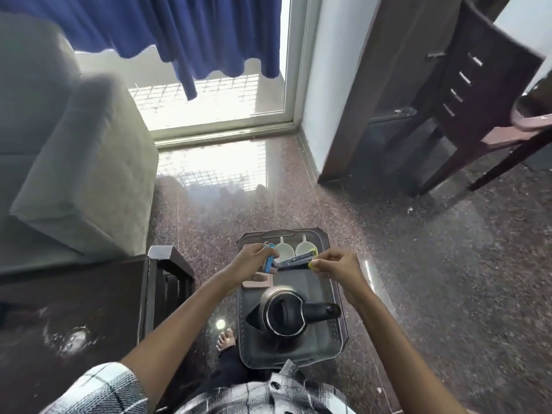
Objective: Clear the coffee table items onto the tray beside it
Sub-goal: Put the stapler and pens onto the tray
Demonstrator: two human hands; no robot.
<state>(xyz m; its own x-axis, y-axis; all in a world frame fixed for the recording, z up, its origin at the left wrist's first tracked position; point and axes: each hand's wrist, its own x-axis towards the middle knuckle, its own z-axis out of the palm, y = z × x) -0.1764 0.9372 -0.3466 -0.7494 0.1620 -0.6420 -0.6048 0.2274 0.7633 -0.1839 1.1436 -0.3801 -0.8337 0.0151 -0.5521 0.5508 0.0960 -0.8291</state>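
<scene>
A dark tray (339, 297) lies on the floor in front of me. On it stand a black and steel kettle (283, 315), two white cups (294, 249) at the far end and a pink flat object (258, 280). Above the tray my left hand (254, 261) is closed on a small blue item (270, 261). My right hand (336, 265) pinches the yellow end (312, 265) of a dark grey-blue tool (294, 262) that spans between both hands. The dark coffee table (68, 318) is at my left.
A grey sofa (74, 162) stands at the left behind the coffee table. Blue curtains (179, 34) hang over a glass balcony door. A dark wooden chair (484, 94) and door frame are at the right. My bare foot (225, 339) rests beside the tray.
</scene>
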